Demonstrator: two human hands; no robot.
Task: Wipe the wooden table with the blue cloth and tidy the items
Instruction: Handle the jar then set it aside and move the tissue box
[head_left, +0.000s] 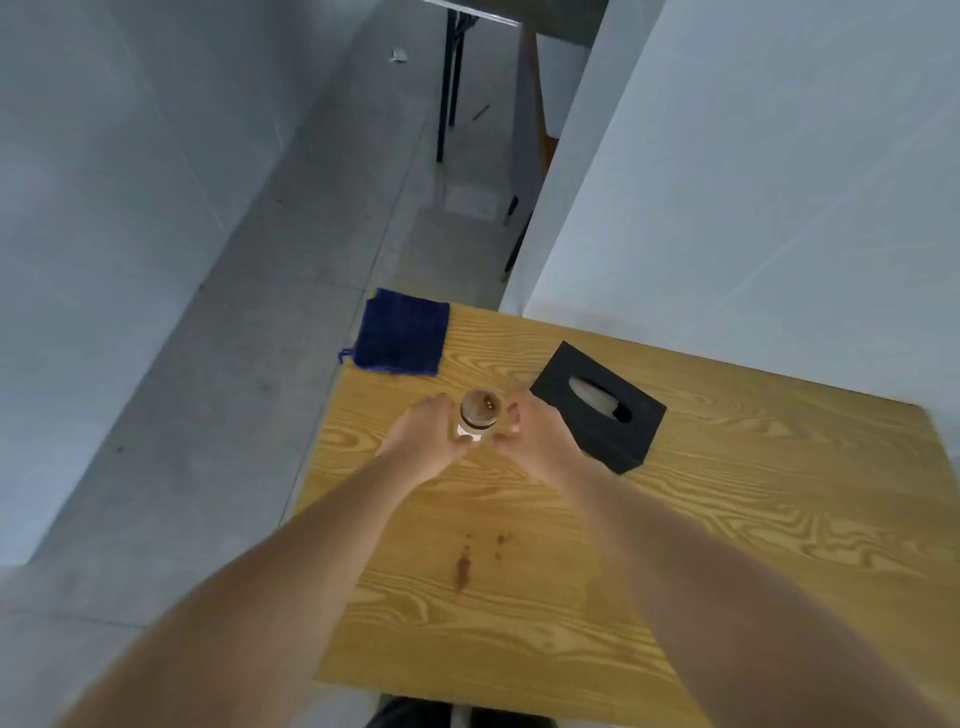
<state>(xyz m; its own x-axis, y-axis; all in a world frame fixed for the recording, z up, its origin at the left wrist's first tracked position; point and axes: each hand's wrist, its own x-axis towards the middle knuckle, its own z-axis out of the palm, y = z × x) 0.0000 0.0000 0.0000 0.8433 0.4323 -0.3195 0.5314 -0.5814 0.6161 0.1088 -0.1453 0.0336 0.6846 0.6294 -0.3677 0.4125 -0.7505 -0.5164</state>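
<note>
A glass cup (479, 413) of brown drink stands upright on the wooden table (727, 499), towards its far left part. My left hand (423, 441) wraps its left side and my right hand (530, 436) wraps its right side. The folded blue cloth (402, 332) lies on the table's far left corner, a little beyond the cup, partly over the edge. A brown spill (462, 566) with small drops marks the wood nearer to me, between my forearms.
A black tissue box (597, 413) sits just right of my right hand. A white wall (753, 182) borders the table's far right side. Grey concrete floor (208, 415) lies left of the table, and dark furniture legs (449, 93) stand further away.
</note>
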